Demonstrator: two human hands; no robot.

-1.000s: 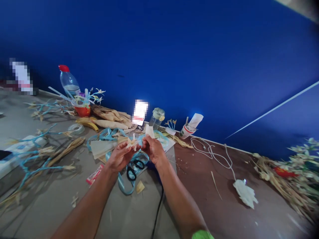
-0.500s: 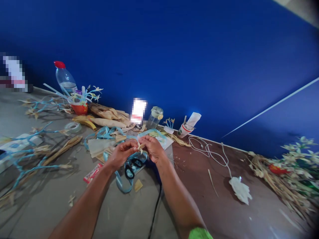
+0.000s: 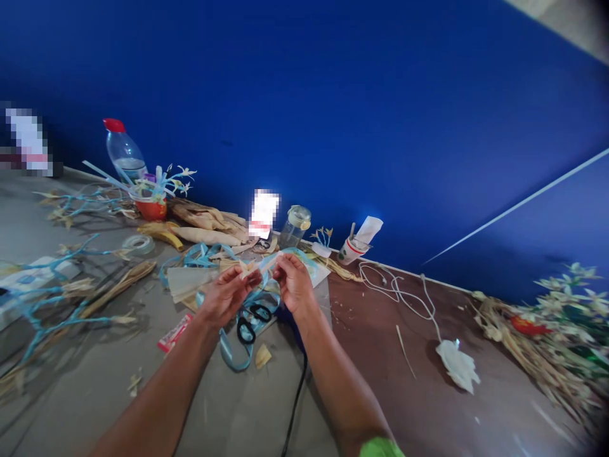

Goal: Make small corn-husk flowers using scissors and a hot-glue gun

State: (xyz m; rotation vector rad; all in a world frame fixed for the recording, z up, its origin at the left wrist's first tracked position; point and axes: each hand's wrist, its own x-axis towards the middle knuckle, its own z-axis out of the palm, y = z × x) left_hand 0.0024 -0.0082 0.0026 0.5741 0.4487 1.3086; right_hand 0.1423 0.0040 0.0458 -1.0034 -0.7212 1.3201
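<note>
My left hand (image 3: 228,293) pinches a small pale flower (image 3: 247,270) that looks made of dried husk. The fingers of my right hand (image 3: 294,283) are closed on the end of a pale, thin strip (image 3: 270,261), which runs across to the flower; its exact material is hard to make out. Below the hands lie black-handled scissors (image 3: 246,331) and a loop of light blue ribbon (image 3: 234,364). Left of them, close to my left forearm, is a red and white packet (image 3: 174,334). A scrap of husk (image 3: 262,357) rests in front of the scissors.
Blue-wrapped branches (image 3: 38,311) spread over the left side, near a tape roll (image 3: 137,244). A red cup (image 3: 151,209), a bottle (image 3: 124,152), husks (image 3: 209,219), a jar (image 3: 295,227) and a white cup (image 3: 351,250) line the blue wall. White cable (image 3: 404,291) and dried stalks (image 3: 528,355) lie right.
My hands have moved apart. The flower has shifted left with my left hand, and the pale strip now shows stretched between the hands.
</note>
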